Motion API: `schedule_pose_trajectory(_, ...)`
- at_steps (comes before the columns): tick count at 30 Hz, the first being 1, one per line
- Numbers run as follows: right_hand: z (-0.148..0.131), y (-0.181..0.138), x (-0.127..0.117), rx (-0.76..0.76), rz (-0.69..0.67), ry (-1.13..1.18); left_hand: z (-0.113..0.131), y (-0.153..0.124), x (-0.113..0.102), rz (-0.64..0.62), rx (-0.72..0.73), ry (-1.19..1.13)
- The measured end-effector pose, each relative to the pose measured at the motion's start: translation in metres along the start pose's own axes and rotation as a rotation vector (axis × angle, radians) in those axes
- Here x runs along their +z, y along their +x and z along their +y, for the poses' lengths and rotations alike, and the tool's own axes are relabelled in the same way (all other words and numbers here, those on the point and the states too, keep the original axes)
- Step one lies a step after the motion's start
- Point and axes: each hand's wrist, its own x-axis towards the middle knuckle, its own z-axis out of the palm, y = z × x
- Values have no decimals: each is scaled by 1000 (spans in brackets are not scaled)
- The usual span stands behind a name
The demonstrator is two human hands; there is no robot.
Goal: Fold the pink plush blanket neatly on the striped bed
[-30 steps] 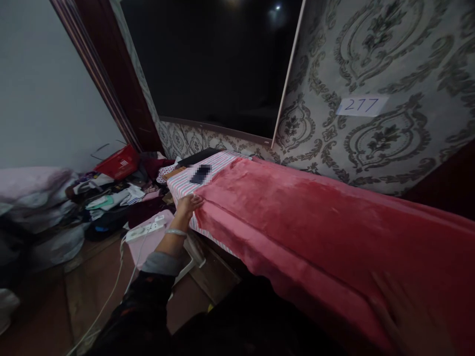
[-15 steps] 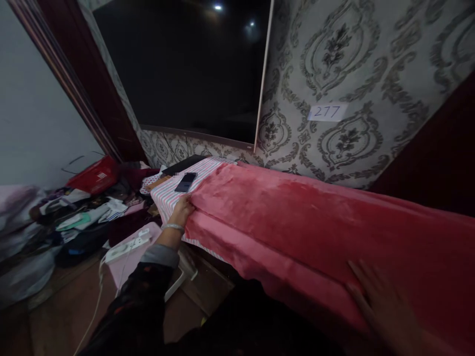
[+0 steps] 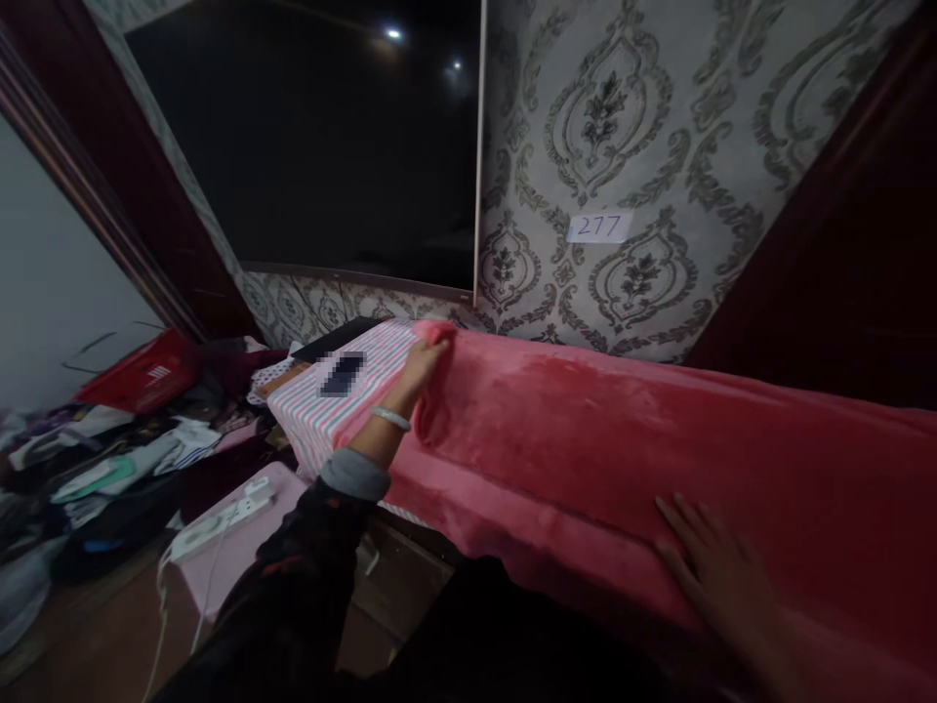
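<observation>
A long red plush cloth (image 3: 556, 420) is spread over a surface along the wall, with a folded strip at its front side. My left hand (image 3: 423, 366) is closed on its left end, near the back corner, where the fabric bunches up and folds over to the right. Flat on the cloth's right part lies my right hand (image 3: 721, 566), fingers apart. Under the red cloth, a striped cloth (image 3: 307, 395) shows at the left. On it rests a dark phone (image 3: 342, 375), blurred by pixels.
A large television (image 3: 314, 146) hangs above. At the left, a red basket (image 3: 139, 371) stands among heaped clothes (image 3: 139, 469). A white power strip (image 3: 224, 517) with its cord lies on a pink stool (image 3: 282, 488). A label (image 3: 600, 227) is on the wallpaper.
My left hand has moved from the cloth's front left corner toward the back and right, folding its left end over. More striped cloth shows. The right hand stays flat on the cloth.
</observation>
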Motion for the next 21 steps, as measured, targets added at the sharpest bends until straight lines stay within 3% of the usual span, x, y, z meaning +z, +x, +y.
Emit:
schedule_pose_trajectory(4,-6,4,-6,19,-60,-21,-2,-49,66,-518,284,409)
schedule_pose_trajectory(6,-7,4,-7,27,-70,-26,-13,-86,85,-723,433,594)
schedule_pose_trajectory(8,-6,3,-7,24,-75,-13,-30,-119,92,-838,548,741)
schedule_pose_trajectory(11,-2,3,-8,40,-75,64,-55,-150,90,-769,613,825)
schedule_pose_trajectory(15,-3,27,-18,143,2,297,-78,-161,84,-675,598,817)
schedule_pose_trajectory(18,-17,74,-26,192,49,543,-85,-162,85,-660,574,787)
schedule_pose_trajectory(21,-37,136,-23,243,-14,837,-88,-163,86,-658,564,753)
